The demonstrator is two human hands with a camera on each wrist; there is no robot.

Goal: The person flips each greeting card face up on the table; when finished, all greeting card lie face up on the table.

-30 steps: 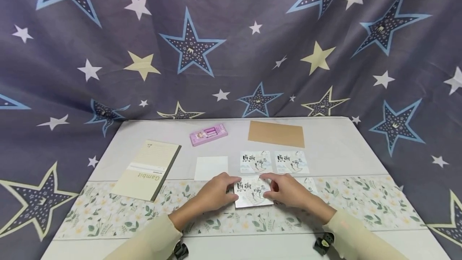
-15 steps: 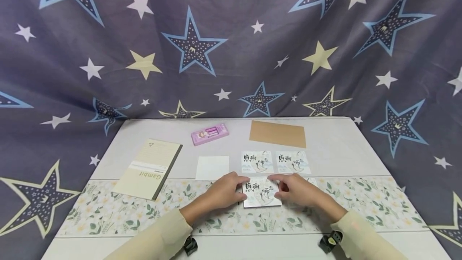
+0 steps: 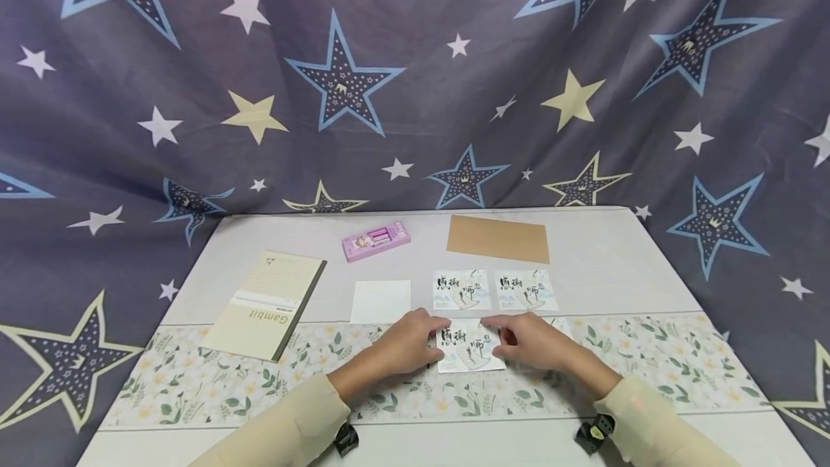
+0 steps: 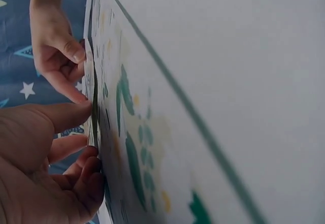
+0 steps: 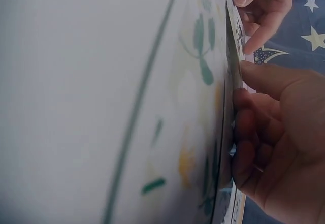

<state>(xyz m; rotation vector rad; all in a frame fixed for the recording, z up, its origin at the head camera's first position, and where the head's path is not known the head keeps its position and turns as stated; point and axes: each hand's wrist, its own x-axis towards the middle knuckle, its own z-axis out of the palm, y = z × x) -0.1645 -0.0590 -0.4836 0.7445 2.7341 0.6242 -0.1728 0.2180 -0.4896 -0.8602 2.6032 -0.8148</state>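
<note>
A white greeting card (image 3: 468, 346) with black Chinese brush characters lies low over the floral strip, between my two hands. Its left edge is held by my left hand (image 3: 410, 344), thumb at the near corner and index finger at the far one. My right hand (image 3: 537, 341) grips the right edge the same way. Both wrist views show the card edge-on, close to the tabletop; whether it touches cannot be told. Two matching cards (image 3: 462, 290) (image 3: 527, 290) lie just beyond. Another card (image 3: 560, 324) is mostly hidden under my right hand.
A blank white square sheet (image 3: 381, 301) lies left of the cards. Farther left is a cream notebook (image 3: 264, 305). Toward the back are a purple pen box (image 3: 376, 241) and a brown envelope (image 3: 498, 239). A star-patterned curtain (image 3: 415, 78) hangs behind the table.
Both hands have shifted the held card a little to the right, over part of the card beneath the right hand. Over the last half second they have stayed nearly still.
</note>
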